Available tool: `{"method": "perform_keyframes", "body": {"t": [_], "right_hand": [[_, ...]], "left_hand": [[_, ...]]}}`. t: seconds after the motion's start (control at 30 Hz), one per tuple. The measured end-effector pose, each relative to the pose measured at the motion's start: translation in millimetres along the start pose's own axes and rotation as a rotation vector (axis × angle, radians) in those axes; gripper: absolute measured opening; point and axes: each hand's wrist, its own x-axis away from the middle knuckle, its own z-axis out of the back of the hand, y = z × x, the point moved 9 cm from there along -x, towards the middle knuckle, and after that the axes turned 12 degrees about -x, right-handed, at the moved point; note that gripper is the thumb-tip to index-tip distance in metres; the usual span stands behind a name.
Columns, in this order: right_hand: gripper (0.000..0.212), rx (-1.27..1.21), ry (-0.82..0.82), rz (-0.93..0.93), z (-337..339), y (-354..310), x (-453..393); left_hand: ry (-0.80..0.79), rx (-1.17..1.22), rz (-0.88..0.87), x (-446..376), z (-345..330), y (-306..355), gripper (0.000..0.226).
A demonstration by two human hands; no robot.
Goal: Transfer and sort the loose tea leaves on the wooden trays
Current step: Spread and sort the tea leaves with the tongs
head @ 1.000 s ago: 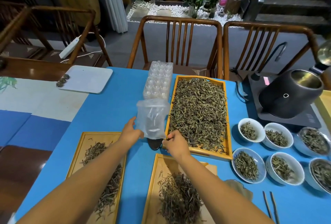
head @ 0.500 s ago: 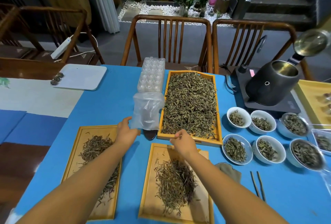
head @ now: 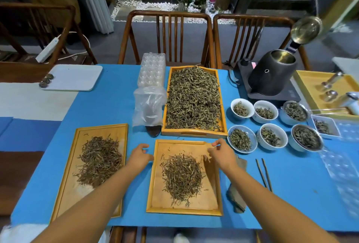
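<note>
My left hand (head: 140,156), fingers loosely curled and empty, sits at nine o'clock of the near wooden tray (head: 210,202); my right hand (head: 220,154), thumb and forefinger nearly pinched, at two o'clock. Tea leaves (head: 181,176) are heaped between them.

- The blue table cloth (head: 108,107) is bright, lit from above.
- The room behind the chairs (head: 167,35) is dim.
- The right hand (head: 221,155) drops a soft dark shadow on the tray (head: 211,200).
- The kettle lid (head: 306,30) shines with glare.
- Edges look bent and blurry, mostly the right side.
</note>
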Motion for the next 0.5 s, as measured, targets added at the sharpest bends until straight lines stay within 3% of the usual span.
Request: {"method": "perform_keyframes", "body": {"t": [0.2,0.5], "right_hand": [[0.013,-0.009,0.163,0.036,57,41,18],[0.032,0.27,0.368,-0.066,124,109,33]], "left_hand": [[-0.065,0.019,-0.016,5,-25,-21,0.062],[-0.056,0.063,-0.043,4,-31,-35,0.06]]}}
